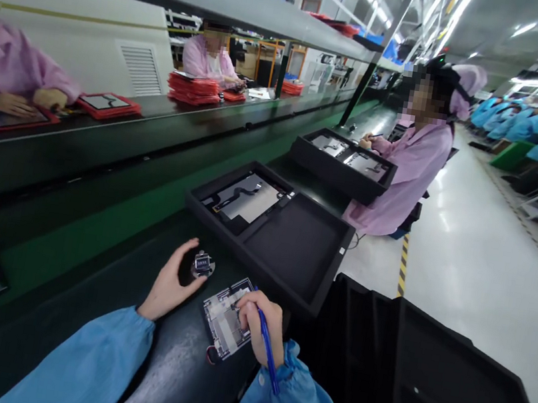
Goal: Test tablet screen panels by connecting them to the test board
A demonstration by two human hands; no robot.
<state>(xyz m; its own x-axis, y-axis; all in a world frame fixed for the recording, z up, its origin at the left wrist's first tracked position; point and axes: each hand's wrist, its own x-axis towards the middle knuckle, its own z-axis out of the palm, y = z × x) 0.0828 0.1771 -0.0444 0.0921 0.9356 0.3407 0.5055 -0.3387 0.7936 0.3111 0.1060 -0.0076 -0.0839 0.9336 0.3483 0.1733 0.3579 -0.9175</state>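
My left hand (171, 281) is curled around a small black hand counter with a metal face (202, 263) on the dark workbench. My right hand (262, 322) is closed on a blue pen (269, 351) and rests on a small flat grey electronic panel (224, 319) lying on the bench between my two blue sleeves. A thin red wire shows at the panel's near corner.
A black two-compartment tray (293, 245) stands just beyond the panel, its left bay holding a flat part (246, 198). A person in pink sits at a similar tray (342, 165) farther right. A green conveyor strip (109, 218) runs left. Red trays (192, 89) and other people sit across it.
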